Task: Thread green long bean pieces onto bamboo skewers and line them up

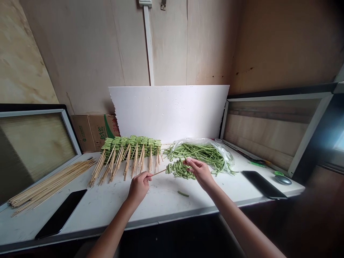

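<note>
My left hand (139, 186) grips the bare end of a bamboo skewer (159, 173), its fingers wrapped round it. Several short green bean pieces (174, 166) are threaded side by side along the skewer's other half. At the skewer's far end my right hand (200, 172) pinches a green bean piece, partly hidden by the fingertips. Below and behind the skewer is a small heap of cut bean pieces (185, 172). One loose bean piece (183, 194) lies nearer the table's front edge.
Stacked bean skewers (131, 145) stand at the back left, sticks forward. Bare bamboo skewers (51, 182) and a black phone (63, 213) lie left. Long beans (199, 154) spill from a clear plastic bag (227, 156). Another phone (263, 184) and a grey oval object (283, 180) sit right.
</note>
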The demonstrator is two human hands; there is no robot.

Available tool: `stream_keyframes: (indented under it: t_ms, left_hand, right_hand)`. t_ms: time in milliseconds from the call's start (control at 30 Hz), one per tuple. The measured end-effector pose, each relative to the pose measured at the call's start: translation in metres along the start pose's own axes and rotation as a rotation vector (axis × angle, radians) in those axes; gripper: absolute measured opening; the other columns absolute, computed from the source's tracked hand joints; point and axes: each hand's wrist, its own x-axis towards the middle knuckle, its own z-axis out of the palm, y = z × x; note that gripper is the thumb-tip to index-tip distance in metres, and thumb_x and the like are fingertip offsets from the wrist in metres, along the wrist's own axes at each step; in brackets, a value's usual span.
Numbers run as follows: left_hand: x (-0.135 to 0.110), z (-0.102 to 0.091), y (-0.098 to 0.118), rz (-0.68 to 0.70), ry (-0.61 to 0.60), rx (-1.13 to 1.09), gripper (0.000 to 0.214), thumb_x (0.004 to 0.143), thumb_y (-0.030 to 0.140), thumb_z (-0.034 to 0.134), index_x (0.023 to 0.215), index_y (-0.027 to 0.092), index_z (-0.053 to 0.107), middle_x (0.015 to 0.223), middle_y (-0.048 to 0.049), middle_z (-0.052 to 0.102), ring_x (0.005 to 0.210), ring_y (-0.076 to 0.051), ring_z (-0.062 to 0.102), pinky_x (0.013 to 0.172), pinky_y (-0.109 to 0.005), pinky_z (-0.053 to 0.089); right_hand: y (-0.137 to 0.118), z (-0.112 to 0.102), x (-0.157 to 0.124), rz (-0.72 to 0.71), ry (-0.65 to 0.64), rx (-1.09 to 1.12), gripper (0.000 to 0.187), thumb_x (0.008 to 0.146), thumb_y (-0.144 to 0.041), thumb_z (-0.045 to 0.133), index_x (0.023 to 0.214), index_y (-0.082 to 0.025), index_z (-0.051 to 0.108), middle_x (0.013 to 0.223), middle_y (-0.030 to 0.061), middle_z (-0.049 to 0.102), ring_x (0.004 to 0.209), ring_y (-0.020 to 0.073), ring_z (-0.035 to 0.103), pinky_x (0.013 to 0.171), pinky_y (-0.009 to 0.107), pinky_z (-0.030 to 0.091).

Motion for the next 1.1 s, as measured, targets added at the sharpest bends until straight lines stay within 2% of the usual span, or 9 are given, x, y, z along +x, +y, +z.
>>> stream_keyframes:
  t_ms: [167, 467, 633, 833, 1100]
  left_hand:
    - [0.000, -0.002, 0.000, 0.035, -0.016, 0.029, 0.029, 0.088, 0.008, 0.048, 0.091, 0.021, 0.073, 0.078, -0.0031, 0.076, 0.073, -0.019, 0.071, 0.069, -0.027, 0.052]
    - [-0.002, -0.001, 0.006, 0.045, -0.022, -0.011, 0.030, 0.087, 0.006, 0.046, 0.093, 0.022, 0.071, 0.080, -0.0027, 0.076, 0.076, -0.020, 0.073, 0.071, -0.027, 0.053]
    - [-0.002, 0.000, 0.005, 0.040, -0.019, -0.011, 0.030, 0.087, 0.005, 0.047, 0.093, 0.021, 0.071, 0.079, -0.0026, 0.076, 0.076, -0.019, 0.073, 0.071, -0.028, 0.053]
    - [-0.004, 0.001, 0.007, 0.069, 0.002, 0.013, 0.030, 0.086, 0.002, 0.046, 0.094, 0.022, 0.067, 0.082, -0.0025, 0.075, 0.079, -0.020, 0.073, 0.073, -0.028, 0.054]
    - [-0.008, 0.006, 0.010, 0.089, -0.023, 0.037, 0.031, 0.085, -0.001, 0.045, 0.094, 0.022, 0.063, 0.085, -0.0031, 0.075, 0.083, -0.020, 0.074, 0.075, -0.028, 0.053]
  right_hand:
    - [0.005, 0.002, -0.001, -0.063, 0.005, -0.046, 0.040, 0.076, -0.058, 0.083, 0.098, -0.024, 0.083, 0.105, 0.0107, 0.080, 0.109, 0.0308, 0.071, 0.088, 0.042, 0.059]
    - [0.000, 0.004, -0.002, -0.124, 0.068, -0.114, 0.042, 0.074, -0.060, 0.084, 0.095, -0.024, 0.083, 0.101, 0.0100, 0.080, 0.090, 0.0279, 0.072, 0.077, 0.041, 0.059]
    - [0.005, 0.006, -0.003, -0.133, 0.083, -0.125, 0.042, 0.076, -0.060, 0.082, 0.095, -0.023, 0.082, 0.103, 0.0108, 0.078, 0.096, 0.0288, 0.069, 0.075, 0.038, 0.055]
    - [0.008, 0.011, -0.006, -0.148, 0.139, -0.133, 0.042, 0.077, -0.060, 0.082, 0.095, -0.021, 0.082, 0.104, 0.0101, 0.078, 0.099, 0.0285, 0.067, 0.082, 0.038, 0.052]
    - [0.015, 0.012, -0.004, -0.168, 0.147, -0.085, 0.040, 0.077, -0.057, 0.083, 0.095, -0.021, 0.080, 0.104, 0.0092, 0.077, 0.100, 0.0273, 0.066, 0.086, 0.038, 0.050]
